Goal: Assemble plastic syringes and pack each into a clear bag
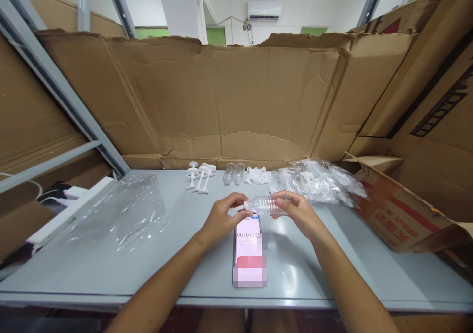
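Note:
My right hand (295,212) is closed around the base end of a clear ribbed plastic bottle (264,205), which lies sideways in the air above the table. At the bottle's left end is a white neck with a thin white nozzle (238,208). The fingers of my left hand (227,215) are closed on that nozzle. Below the hands a phone (249,254) lies face up, its timer showing on the screen. Behind the bottle, several small white plastic pieces (258,175) lie in a pile beside clear ribbed bottles (234,173) standing close together.
White plungers with round discs (201,175) stand at the back. A clear bag of white parts (321,180) lies back right, near a cardboard box (402,210). An empty plastic bag (136,210) and a power strip (70,210) are on the left. A cardboard wall (221,96) closes the back.

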`<act>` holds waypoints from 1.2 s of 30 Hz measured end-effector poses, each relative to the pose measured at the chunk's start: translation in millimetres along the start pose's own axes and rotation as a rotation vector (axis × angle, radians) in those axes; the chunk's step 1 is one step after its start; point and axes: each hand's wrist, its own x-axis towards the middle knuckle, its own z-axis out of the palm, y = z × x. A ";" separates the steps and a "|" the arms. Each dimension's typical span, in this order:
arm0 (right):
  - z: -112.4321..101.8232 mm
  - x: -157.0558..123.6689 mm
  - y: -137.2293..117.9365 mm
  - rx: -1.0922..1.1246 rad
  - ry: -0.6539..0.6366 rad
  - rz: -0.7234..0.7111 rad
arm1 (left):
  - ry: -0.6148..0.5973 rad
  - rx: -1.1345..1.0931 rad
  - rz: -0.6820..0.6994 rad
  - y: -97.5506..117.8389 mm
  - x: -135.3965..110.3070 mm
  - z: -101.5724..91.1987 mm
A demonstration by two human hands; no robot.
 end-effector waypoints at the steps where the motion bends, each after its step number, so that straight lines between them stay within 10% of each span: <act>1: 0.1 0.1 0.0 -0.003 0.005 0.000 | -0.005 -0.005 -0.014 0.6 0.4 -0.3; 21: -1.2 0.2 3.3 -0.195 0.066 -0.112 | -0.039 -0.318 -0.263 -2.7 3.4 -0.7; 32: -0.2 0.7 1.5 -0.079 0.032 -0.043 | 0.039 -0.017 0.123 1.5 -1.6 -3.9; 36: 0.1 0.5 0.0 -0.078 0.020 -0.040 | 0.037 -0.013 0.060 0.3 -2.4 -5.6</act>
